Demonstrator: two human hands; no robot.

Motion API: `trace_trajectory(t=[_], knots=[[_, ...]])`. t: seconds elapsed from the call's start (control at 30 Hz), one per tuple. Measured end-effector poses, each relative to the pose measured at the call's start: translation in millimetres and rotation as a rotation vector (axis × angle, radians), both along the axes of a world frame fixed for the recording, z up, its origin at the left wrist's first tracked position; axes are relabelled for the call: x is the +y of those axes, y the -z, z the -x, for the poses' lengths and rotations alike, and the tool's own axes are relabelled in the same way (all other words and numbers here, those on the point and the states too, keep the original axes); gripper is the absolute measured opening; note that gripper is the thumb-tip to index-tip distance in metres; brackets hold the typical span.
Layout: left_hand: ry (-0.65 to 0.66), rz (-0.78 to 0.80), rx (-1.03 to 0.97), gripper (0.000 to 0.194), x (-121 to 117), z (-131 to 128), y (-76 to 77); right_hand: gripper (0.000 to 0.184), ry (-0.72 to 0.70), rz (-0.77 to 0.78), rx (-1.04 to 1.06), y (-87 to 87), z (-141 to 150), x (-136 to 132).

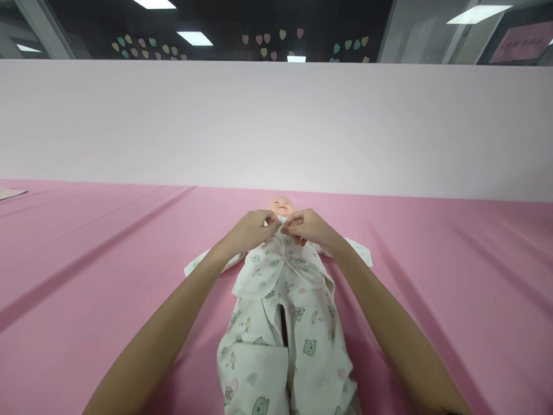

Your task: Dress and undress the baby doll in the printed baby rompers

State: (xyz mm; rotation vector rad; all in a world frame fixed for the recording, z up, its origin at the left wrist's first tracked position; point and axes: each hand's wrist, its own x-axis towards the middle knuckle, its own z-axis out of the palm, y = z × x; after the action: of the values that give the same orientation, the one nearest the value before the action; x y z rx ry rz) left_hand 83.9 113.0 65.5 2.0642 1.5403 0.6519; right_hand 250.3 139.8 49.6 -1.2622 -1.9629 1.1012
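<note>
Head view: printed jacket at centre, on a doll whose head lies at 12 o'clock. Left hand pinches the jacket's front near the neck from 10 o'clock; right hand likewise from 2. Printed trousers at 6; pink sheet beneath.

A pink sheet is spreading beneath the left hand and the right hand, long creases running outward on both sides. Well out to the left of the hands, a pale flat piece is lying on it. Beyond the hands, a plain white wall is crossing the whole view. Higher up, dark glass is filling the top — heart-shaped stickers in soft pink, yellow and blue-green are dotting it. Bright rectangular lights are glowing there. Far to the right of the hands, a pink sign is showing — its lettering is looking blurred.
</note>
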Motion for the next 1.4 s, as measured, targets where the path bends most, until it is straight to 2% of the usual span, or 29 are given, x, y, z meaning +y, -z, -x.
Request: trace_trajectory(t=[0.1,0.27,0.5,0.67,0.87,0.97,1.07,1.17,1.4], knots=[[0.017,-0.011,0.006,0.026,0,1,0.7,0.007,-0.017,0.057,0.089,3.0,-3,5],[0.027,-0.036,0.007,0.026,2,0,2.5,0.006,-0.034,0.057,0.083,2.0,1,0],[0.022,-0.03,0.029,0.029,2,-1,4.2,0.01,0.061,-0.177,-0.128,-0.6,4,-7],[0.018,-0.028,-0.019,0.028,4,0,3.9,0.009,0.062,-0.234,-0.158,-4.0,4,-9],[0.056,0.056,-0.092,0.023,0,1,0.2,0.012,-0.058,-0.162,-0.221,-20.8,-8,-18],[0.123,0.142,0.015,0.022,-4,3,-2.5,0.013,-0.097,-0.152,-0.368,-27.0,-14,-25],[0.262,0.242,0.147,0.024,-7,6,-5.4,0.011,-0.204,-0.095,-0.434,-26.5,-15,-29],[0.342,0.288,0.196,0.024,-10,7,-7.9,0.007,-0.266,-0.063,-0.449,-22.2,-12,-29],[0.317,0.238,0.149,0.018,-13,2,-5.9,0.011,-0.341,-0.067,-0.419,-16.8,-10,-26]])
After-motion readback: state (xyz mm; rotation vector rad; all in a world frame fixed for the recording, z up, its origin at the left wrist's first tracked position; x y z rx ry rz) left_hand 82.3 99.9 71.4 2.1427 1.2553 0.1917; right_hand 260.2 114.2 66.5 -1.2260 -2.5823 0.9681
